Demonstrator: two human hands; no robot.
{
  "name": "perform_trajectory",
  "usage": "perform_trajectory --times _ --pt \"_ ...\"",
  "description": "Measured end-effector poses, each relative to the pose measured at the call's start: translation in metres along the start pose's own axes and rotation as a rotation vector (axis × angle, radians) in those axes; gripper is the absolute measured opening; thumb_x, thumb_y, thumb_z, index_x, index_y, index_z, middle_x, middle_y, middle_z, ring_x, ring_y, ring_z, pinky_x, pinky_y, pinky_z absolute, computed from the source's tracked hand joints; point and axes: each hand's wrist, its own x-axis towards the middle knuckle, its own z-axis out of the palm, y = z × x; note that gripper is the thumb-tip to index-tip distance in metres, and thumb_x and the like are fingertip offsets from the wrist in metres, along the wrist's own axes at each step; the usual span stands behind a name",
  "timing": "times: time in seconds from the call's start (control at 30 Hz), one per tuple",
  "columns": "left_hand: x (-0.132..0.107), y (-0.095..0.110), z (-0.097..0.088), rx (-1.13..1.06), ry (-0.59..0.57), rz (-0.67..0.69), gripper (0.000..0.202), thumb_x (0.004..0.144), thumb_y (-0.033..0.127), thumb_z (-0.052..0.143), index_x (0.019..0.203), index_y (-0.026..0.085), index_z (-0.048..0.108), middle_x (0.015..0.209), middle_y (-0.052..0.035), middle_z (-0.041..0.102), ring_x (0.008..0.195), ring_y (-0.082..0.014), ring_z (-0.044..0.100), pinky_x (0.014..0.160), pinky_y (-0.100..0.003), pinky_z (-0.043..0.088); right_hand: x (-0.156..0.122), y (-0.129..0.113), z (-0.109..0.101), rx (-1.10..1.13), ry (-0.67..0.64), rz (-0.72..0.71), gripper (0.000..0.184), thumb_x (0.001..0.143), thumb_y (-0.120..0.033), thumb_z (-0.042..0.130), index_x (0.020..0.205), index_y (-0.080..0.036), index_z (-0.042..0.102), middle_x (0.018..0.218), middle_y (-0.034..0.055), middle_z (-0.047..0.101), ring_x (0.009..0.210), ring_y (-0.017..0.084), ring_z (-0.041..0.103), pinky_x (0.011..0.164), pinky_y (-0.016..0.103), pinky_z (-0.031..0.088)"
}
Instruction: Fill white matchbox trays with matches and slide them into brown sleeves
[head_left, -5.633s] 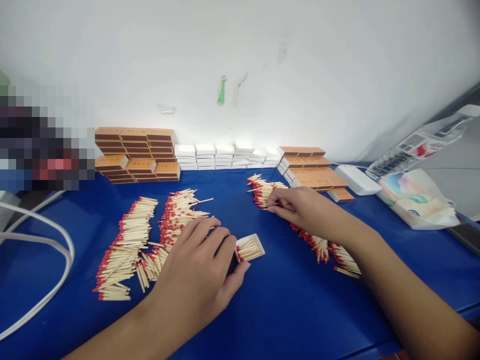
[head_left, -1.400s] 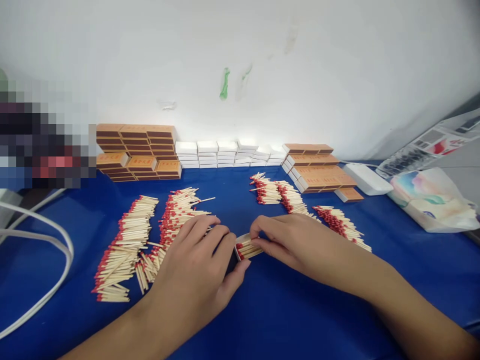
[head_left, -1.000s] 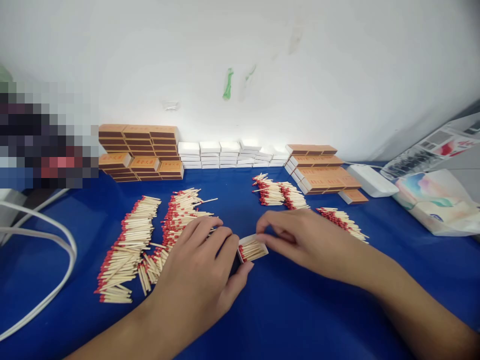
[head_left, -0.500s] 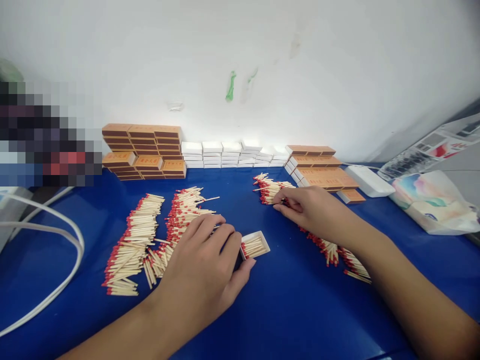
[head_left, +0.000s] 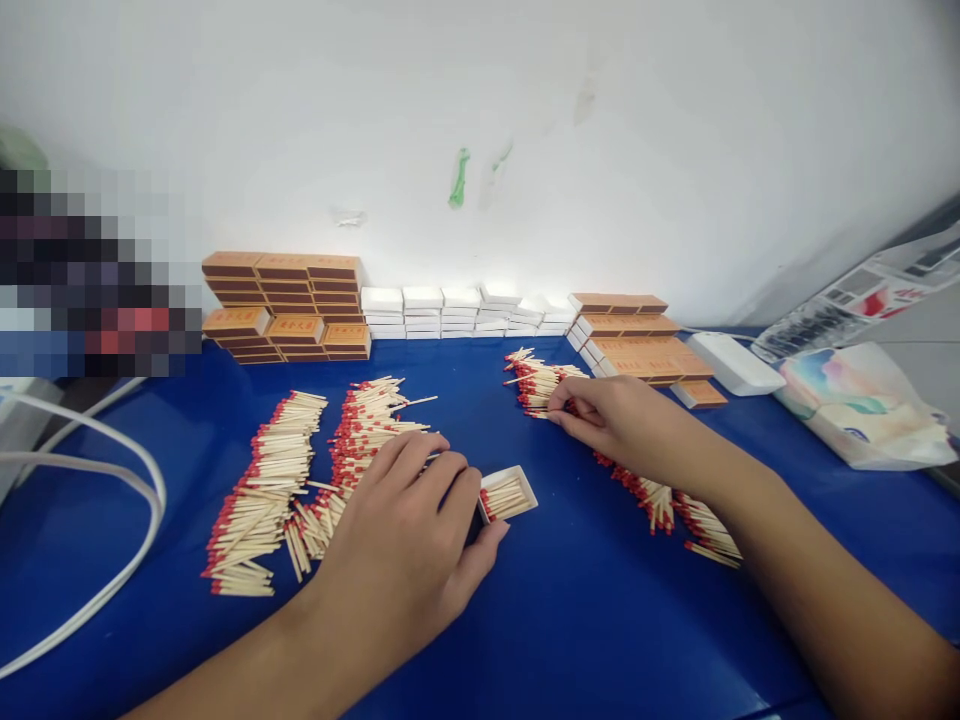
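A small white matchbox tray (head_left: 529, 489) with red-tipped matches inside rests on the blue table. My left hand (head_left: 416, 525) curls around its left end, thumb at the near side, with the far fingers partly hidden. Over the right-hand row of loose matches (head_left: 544, 385), my right hand (head_left: 600, 408) has thumb and forefinger pinched together at a match's end. The fingers cover much of what they grip. Under my left hand runs a middle row of loose matches (head_left: 364, 425), and farther left lies another row of matches (head_left: 262, 480).
Brown matchboxes (head_left: 285, 285) are stacked at the back left, white trays (head_left: 442, 312) along the wall, and more brown matchboxes (head_left: 645, 355) at the right. A white device (head_left: 735, 364) and a tissue pack (head_left: 862, 405) lie far right. White cables (head_left: 154, 480) loop at left.
Both hands keep nearly the same places and grips. The whole view has shifted very slightly.
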Motion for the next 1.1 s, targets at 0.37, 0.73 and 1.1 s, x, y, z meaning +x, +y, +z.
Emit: perform_trajectory --times 0.37,0.73,1.1 --pt "0.000 0.000 0.000 -0.002 0.002 0.002 0.018 0.105 0.029 0.067 0.101 0.013 0.076 0.096 -0.0094 0.079 0.103 -0.0326 0.075 0.099 -0.054 0.064 -0.001 0.001 0.000 0.017 -0.040 0.014 0.020 0.104 -0.035 0.058 0.096 -0.024 0.072 0.064 -0.0029 0.057 0.055 0.016 0.050 0.058 0.028 0.035" --pt "0.000 0.002 -0.002 0.002 0.000 0.005 0.017 0.104 0.029 0.068 0.102 0.013 0.076 0.096 -0.0095 0.079 0.104 -0.0335 0.076 0.100 -0.054 0.065 0.001 -0.004 0.003 0.014 -0.014 -0.003 0.014 0.105 -0.030 0.059 0.099 -0.023 0.070 0.067 -0.0020 0.060 0.059 0.017 0.052 0.062 0.029 0.036" --pt "0.000 0.001 0.000 0.000 0.008 0.006 0.019 0.104 0.028 0.067 0.102 0.012 0.077 0.094 -0.0098 0.079 0.102 -0.0327 0.076 0.099 -0.055 0.066 0.002 0.001 0.010 0.043 0.045 -0.075 0.018 0.108 -0.035 0.060 0.100 -0.024 0.072 0.071 -0.0008 0.063 0.059 0.017 0.054 0.063 0.029 0.038"
